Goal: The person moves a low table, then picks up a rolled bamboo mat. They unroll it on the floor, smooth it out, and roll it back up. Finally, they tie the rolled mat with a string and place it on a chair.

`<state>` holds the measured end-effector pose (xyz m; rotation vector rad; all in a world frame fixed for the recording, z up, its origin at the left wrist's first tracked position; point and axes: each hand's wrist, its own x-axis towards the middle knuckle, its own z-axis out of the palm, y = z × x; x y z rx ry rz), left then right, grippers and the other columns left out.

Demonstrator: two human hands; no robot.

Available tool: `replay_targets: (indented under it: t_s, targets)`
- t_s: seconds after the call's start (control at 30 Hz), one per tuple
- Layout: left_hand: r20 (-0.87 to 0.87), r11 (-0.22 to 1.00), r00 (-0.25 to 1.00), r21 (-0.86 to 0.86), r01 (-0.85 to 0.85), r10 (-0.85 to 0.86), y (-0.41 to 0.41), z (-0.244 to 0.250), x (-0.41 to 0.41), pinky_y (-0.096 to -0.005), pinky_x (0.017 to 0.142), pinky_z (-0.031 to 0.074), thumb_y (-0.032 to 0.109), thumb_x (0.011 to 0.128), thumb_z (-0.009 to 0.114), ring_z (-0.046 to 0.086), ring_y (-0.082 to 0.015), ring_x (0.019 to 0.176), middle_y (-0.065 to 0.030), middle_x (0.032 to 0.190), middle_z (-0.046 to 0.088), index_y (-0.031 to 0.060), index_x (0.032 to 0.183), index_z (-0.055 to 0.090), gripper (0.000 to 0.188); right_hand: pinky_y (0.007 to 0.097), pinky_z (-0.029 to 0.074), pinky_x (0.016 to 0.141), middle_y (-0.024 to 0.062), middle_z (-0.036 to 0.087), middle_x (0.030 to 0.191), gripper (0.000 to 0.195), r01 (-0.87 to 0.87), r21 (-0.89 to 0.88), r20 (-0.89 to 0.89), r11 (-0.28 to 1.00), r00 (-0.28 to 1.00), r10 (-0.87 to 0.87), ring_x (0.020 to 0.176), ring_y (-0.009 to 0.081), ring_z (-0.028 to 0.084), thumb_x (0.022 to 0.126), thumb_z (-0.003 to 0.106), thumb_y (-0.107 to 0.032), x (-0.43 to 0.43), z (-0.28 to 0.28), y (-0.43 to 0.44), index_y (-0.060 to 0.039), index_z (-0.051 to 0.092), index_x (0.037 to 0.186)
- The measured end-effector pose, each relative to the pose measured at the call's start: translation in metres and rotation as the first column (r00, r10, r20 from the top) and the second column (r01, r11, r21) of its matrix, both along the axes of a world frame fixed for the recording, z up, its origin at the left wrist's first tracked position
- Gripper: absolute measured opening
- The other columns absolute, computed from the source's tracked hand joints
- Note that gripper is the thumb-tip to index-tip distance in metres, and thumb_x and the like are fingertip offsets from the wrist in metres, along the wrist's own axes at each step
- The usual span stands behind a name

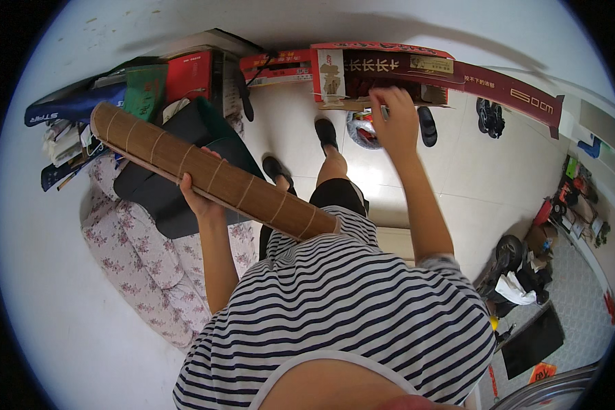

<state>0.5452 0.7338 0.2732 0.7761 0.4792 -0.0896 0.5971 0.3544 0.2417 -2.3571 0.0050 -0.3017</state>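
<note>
My left hand [199,197] grips a long, brown folded bamboo mat [225,177] with pale stitched lines across it. The mat slants from the upper left down to my striped shirt, its lower end against my waist. Farther forward, my right hand [397,120] is raised at the front of an open red cardboard box [330,77]. Its fingers are bent and slightly blurred, so whether they hold anything is unclear. A dark red flap [512,95] printed with writing extends to the right of the box. The inside of the box is mostly in shadow.
To the left stands a floral sofa [143,256] with a dark sheet-like item [174,205] over it. Bags and a red box [188,74] are piled behind. Shoes [489,117] and a clear plastic bag [361,130] lie on the tiles. Assorted items [515,287] crowd the right.
</note>
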Motion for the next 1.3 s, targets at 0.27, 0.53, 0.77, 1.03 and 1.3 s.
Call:
replay_targets:
  t_s: [0.27, 0.53, 0.77, 1.03, 1.3]
  targets:
    - [-0.031, 0.996, 0.996, 0.033, -0.079, 0.08, -0.011, 0.015, -0.001, -0.0496, 0.098, 0.044, 0.037, 0.075, 0.069, 0.053, -0.0309, 0.114, -0.0146, 0.122, 0.054, 0.0033, 0.13, 0.042, 0.07, 0.0342, 0.049, 0.068, 0.0134, 0.07, 0.082, 0.039, -0.7, 0.206, -0.849, 0.684, 0.221, 0.481, 0.073, 0.0226, 0.066, 0.076, 0.073, -0.04, 0.11, -0.066, -0.002, -0.0035, 0.073, 0.091]
    - [-0.005, 0.975, 0.975, -0.004, -0.224, 0.224, 0.005, 0.029, -0.015, -0.0496, 0.099, 0.043, 0.037, 0.077, 0.066, 0.052, -0.033, 0.115, -0.0159, 0.124, 0.054, 0.0051, 0.132, 0.041, 0.068, 0.0361, 0.048, 0.071, 0.0122, 0.067, 0.084, 0.024, -0.503, 0.069, -0.555, 0.862, 0.698, 0.451, 0.075, 0.0251, 0.062, 0.084, 0.063, -0.027, 0.101, -0.009, -0.013, -0.0054, 0.068, 0.093]
    - [0.095, 0.955, 0.951, 0.028, -0.297, 0.293, 0.026, 0.042, -0.029, -0.048, 0.099, 0.042, 0.035, 0.082, 0.063, 0.053, -0.0323, 0.115, -0.0167, 0.123, 0.054, 0.0038, 0.131, 0.042, 0.062, 0.0242, 0.038, 0.066, -0.0012, 0.05, 0.068, 0.021, -0.475, 0.419, -0.29, 0.774, 0.738, 0.61, 0.068, 0.0089, 0.046, 0.095, 0.054, -0.025, 0.149, 0.155, -0.013, -0.0062, 0.059, 0.089]
    - [0.002, 0.939, 0.939, -0.02, -0.344, 0.344, 0.05, 0.062, -0.034, -0.0437, 0.096, 0.045, 0.028, 0.083, 0.069, 0.054, -0.0286, 0.11, -0.0108, 0.118, 0.057, 0.0072, 0.127, 0.049, 0.053, 0.0245, 0.033, 0.058, -0.0041, 0.054, 0.065, 0.025, -0.637, -0.114, -0.155, 0.762, 0.769, 0.62, 0.061, 0.0074, 0.04, 0.093, 0.056, -0.027, 0.134, 0.236, 0.139, -0.0036, 0.065, 0.094]
    - [0.085, 0.967, 0.982, -0.207, -0.149, 0.169, 0.073, 0.067, -0.053, -0.0438, 0.092, 0.049, 0.033, 0.081, 0.069, 0.059, -0.0295, 0.103, -0.0148, 0.112, 0.06, 0.0036, 0.125, 0.05, 0.057, 0.0236, 0.037, 0.056, -0.0014, 0.051, 0.064, 0.02, -0.857, 0.17, 0.008, 0.487, 0.496, 0.868, 0.062, 0.0064, 0.043, 0.092, 0.058, -0.016, 0.016, 0.327, 0.327, 0.0023, 0.065, 0.091]
